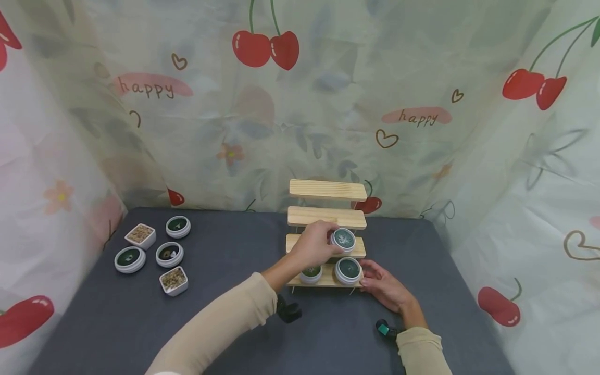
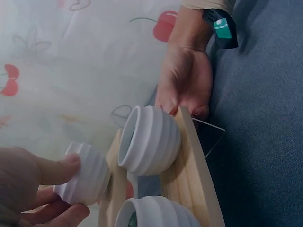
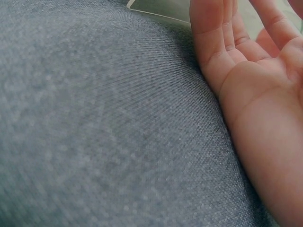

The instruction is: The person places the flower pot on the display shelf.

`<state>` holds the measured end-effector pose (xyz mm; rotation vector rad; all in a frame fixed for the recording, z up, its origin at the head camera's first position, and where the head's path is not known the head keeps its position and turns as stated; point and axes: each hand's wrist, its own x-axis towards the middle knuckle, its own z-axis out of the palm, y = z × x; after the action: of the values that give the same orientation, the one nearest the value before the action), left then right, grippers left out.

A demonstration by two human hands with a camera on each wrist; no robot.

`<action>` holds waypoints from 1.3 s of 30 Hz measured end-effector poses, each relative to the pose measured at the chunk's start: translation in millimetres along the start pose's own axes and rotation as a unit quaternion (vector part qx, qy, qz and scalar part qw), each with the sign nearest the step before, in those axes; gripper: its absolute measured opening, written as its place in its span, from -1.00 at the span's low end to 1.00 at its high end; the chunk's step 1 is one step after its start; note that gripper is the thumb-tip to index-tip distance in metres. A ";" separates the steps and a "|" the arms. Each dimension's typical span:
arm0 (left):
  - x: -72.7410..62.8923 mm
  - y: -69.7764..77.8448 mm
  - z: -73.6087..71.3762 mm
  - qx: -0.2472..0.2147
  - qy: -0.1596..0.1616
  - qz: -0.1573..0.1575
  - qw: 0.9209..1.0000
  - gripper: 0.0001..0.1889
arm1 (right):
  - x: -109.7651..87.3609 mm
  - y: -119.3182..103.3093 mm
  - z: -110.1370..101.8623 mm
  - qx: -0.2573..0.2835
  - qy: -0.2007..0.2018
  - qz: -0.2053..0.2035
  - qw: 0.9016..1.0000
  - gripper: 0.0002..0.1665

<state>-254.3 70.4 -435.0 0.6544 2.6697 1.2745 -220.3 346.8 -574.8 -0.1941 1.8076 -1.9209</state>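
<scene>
My left hand (image 1: pixel 313 245) grips a small white ribbed pot (image 2: pixel 90 175) with a green top, thumb on one side and fingers on the other. It holds this pot at the right end of the second tier from the bottom of a wooden shelf stand (image 1: pixel 327 215). On the lowest tier sit two more white pots, one at the right (image 1: pixel 348 271) and one to its left (image 1: pixel 311 274), partly behind my left wrist. My right hand (image 1: pixel 386 287) holds the right end of that lowest board between thumb and fingers.
At the table's left stand three round white pots (image 1: pixel 130 259) with dark tops and two square white dishes (image 1: pixel 174 281) of light-brown bits. A printed cloth (image 1: pixel 309 114) hangs behind and along both sides of the dark table (image 1: pixel 225 260).
</scene>
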 end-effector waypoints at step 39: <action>-49.7 -28.1 -61.3 -0.033 0.072 -0.023 0.997 -0.46 | 0.1 0.1 0.9 0.000 0.008 0.006 1.000 -0.52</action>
<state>-236.0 -10.2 -421.2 0.5075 2.7229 1.4441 -220.0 345.9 -574.7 -0.1683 1.8147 -1.9182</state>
